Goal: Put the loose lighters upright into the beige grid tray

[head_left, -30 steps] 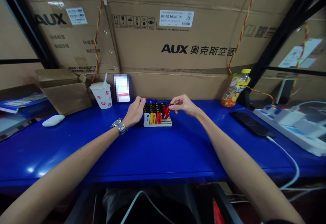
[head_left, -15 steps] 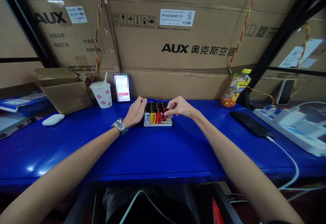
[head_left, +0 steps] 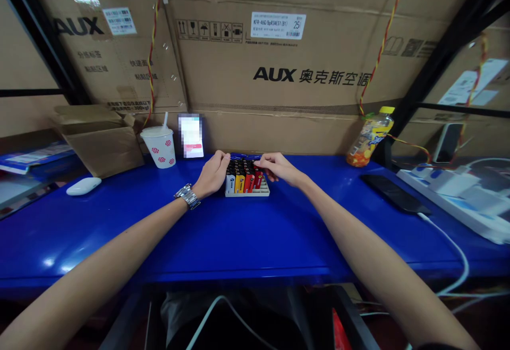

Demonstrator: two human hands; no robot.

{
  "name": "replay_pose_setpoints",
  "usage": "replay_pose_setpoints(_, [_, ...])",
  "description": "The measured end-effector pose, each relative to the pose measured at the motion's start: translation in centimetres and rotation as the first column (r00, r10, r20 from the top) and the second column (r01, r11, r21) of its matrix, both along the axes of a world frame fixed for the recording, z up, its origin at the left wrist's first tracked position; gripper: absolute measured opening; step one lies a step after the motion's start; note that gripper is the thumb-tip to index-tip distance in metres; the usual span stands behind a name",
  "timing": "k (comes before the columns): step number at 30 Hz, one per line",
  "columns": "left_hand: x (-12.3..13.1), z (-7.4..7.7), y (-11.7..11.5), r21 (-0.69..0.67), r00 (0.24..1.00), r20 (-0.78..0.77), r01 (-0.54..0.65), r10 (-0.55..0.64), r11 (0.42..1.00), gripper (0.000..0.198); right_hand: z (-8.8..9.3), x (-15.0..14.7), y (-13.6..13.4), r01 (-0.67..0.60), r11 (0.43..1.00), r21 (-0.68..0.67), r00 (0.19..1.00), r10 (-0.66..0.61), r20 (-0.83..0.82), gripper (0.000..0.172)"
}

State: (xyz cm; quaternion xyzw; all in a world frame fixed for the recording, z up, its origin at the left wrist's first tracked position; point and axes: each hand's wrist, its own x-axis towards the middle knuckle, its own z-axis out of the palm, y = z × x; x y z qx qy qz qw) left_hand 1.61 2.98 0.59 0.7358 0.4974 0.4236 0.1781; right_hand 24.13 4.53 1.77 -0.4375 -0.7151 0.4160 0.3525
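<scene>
Head-mounted, above and behind the fingers (head_left: pixel 268 164). Directed forward and down, across the tabletop (head_left: pixel 239 238) to the printed carton (head_left: pixel 319 105) standing upright beyond the fingers. Set far enough back to take in both forearms (head_left: pixel 358 241), with the fingers small and near mid-frame. Wide enough to cover the lidded cup (head_left: pixel 157 153) well left of the fingers and the power strip (head_left: pixel 450 205) far to their right. Extended downward past the tabletop's near edge, below the fingers. Confined to one viewpoint.
</scene>
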Motion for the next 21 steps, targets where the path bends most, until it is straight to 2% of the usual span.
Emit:
replay_pose_setpoints(3, [0.0, 0.1, 0.0, 0.000, 1.000, -0.004, -0.007, 0.007, 1.000, 0.025, 0.0, -0.1, 0.1, -0.016, 0.997, -0.078, 1.000, 0.014, -0.016, 0.037])
replay_pose_setpoints(8, [0.1, 0.1, -0.2, -0.031, 1.000, 0.005, -0.014, 0.014, 0.999, 0.027, 0.2, -0.3, -0.1, -0.038, 0.987, -0.159, 0.999, 0.042, 0.021, 0.048])
replay_pose_setpoints(13, [0.3, 0.0, -0.3, -0.192, 0.993, 0.111, 0.055, -0.034, 0.980, 0.034, -0.4, -0.1, 0.0, -0.044, 0.990, -0.137, 0.998, 0.051, 0.049, 0.058])
replay_pose_setpoints(15, [0.1, 0.2, -0.2, -0.260, 0.982, 0.175, 0.119, -0.075, 0.958, 0.042, -1.0, 0.4, 0.7, -0.011, 0.996, -0.089, 0.999, 0.014, 0.032, 0.063])
replay_pose_setpoints(17, [-0.4, 0.7, 0.0, -0.305, 0.965, 0.225, 0.204, -0.138, 0.930, 0.047, -1.8, 1.0, 1.5, 0.088, 0.996, -0.010, 0.996, -0.087, 0.030, 0.065])
replay_pose_setpoints(19, [-1.1, 1.2, 0.2, -0.357, 0.952, 0.237, 0.269, -0.192, 0.895, 0.046, -2.6, 1.6, 2.4, 0.176, 0.977, 0.123, 0.979, -0.188, 0.086, 0.061])
replay_pose_setpoints(21, [-1.9, 1.7, 0.3, -0.407, 0.954, 0.192, 0.290, -0.229, 0.866, 0.061, -3.1, 2.0, 3.0, 0.160, 0.942, 0.294, 0.949, -0.229, 0.218, 0.051])
